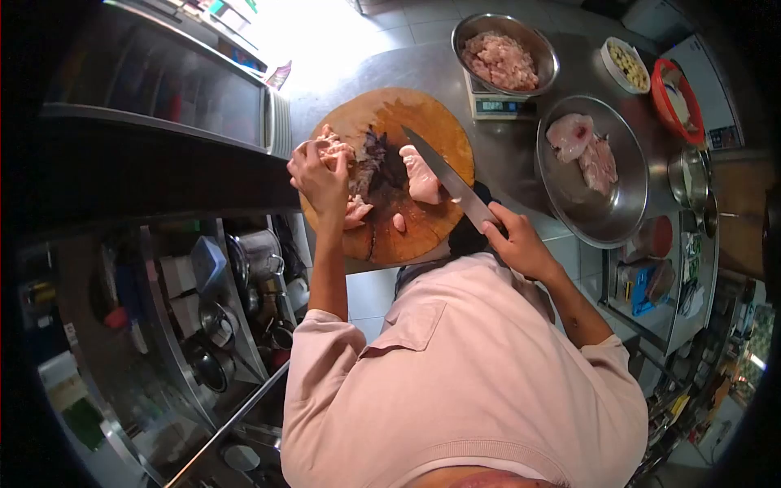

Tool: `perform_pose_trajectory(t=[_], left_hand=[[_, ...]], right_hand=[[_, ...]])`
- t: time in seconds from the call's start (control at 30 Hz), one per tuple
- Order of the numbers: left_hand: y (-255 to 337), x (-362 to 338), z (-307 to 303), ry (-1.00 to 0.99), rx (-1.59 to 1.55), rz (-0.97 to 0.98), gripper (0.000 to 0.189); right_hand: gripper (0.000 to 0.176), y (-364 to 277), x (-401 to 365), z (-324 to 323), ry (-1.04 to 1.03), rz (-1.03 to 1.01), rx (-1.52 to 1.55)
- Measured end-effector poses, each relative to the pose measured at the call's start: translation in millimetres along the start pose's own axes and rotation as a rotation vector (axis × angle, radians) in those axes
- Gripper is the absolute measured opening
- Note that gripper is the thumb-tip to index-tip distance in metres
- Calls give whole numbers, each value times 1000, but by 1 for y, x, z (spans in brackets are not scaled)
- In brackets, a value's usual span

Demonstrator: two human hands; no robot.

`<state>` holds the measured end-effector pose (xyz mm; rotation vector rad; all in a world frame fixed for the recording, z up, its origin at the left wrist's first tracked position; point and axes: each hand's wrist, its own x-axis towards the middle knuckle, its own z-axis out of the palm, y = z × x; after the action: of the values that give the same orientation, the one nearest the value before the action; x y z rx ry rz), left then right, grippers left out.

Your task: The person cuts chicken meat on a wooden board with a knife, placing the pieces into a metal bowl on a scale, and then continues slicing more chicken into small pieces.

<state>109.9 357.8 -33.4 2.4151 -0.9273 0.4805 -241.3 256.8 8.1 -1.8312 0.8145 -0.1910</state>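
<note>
On a round wooden chopping board (443, 114), my left hand (320, 179) is closed over raw, cut-up meat (335, 149) at the board's left side. My right hand (521, 241) grips a kitchen knife (449, 176) by its handle, the blade slanting up and left across the right of the board. Just left of the blade lies a pale chunk of raw meat (421, 176). A small scrap of meat (399, 223) sits near the board's front, and another piece (356, 211) rests below my left hand. Dark patches mark the board's middle.
Behind the board, a steel bowl of chopped meat (503, 63) stands on a digital scale (488, 108). To the right are a large steel basin (561, 215) with big raw pieces, a white dish (618, 71) of yellowish bits and a red basket (661, 99). Shelves flank both sides.
</note>
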Motion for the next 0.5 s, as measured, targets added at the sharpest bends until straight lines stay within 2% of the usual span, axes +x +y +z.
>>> perform_pose_trajectory(t=[0.03,0.1,0.13,0.2,0.27,0.43,0.5], left_hand=[[4,-3,-5,-10,-2,4,31],[18,-9,-16,-169,-360,15,17],[34,-16,-20,-291,-773,-82,13],[55,-42,-16,-674,-1102,-253,19],[78,-60,-26,-938,-1291,-382,19],[75,-79,-9,-952,-1301,-351,18],[66,-74,-9,-885,-1364,-336,17]], right_hand=[[21,-2,1,1,-11,15,46],[20,-5,5,4,-29,24,88],[20,-5,7,6,-34,43,106],[19,-8,11,10,-48,59,123],[19,-10,13,13,-46,100,185],[18,-9,17,11,-56,95,178],[18,-9,16,9,-68,115,191]])
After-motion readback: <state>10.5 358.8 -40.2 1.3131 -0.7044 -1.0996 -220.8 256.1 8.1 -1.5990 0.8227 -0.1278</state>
